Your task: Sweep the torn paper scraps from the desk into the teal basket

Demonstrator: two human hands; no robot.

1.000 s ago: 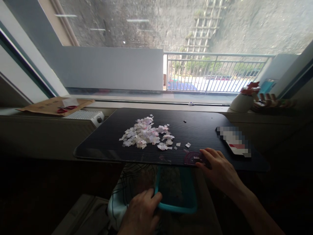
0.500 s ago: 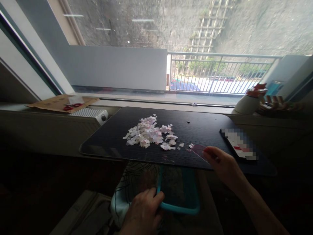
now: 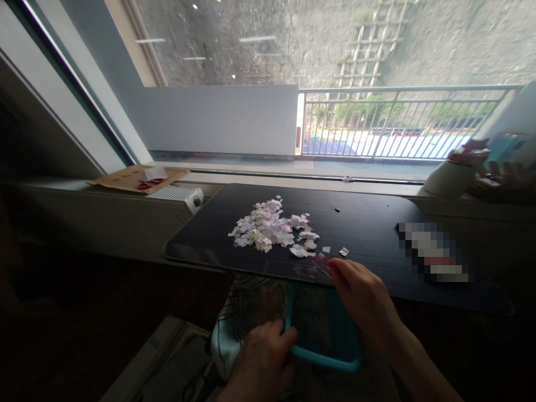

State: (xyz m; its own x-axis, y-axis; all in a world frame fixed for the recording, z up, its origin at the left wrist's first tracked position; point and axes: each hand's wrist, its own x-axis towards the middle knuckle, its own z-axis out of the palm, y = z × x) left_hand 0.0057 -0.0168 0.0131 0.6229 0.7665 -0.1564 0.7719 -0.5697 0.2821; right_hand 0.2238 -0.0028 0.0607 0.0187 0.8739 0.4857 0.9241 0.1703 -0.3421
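Paper scraps lie heaped on the black tabletop, so much looks undone. Beside them, the right hand pinches a pink protractor; below, the left hand grips a turquoise tub, contents too dim to judge from here.

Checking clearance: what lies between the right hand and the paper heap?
Head view: the right hand holds a pink see-through piece between itself and the paper heap; whether it touches the paper, I cannot tell.

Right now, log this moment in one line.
left hand: gripping teal container rim | right hand: holding pink transparent piece | paper scraps: piled on table
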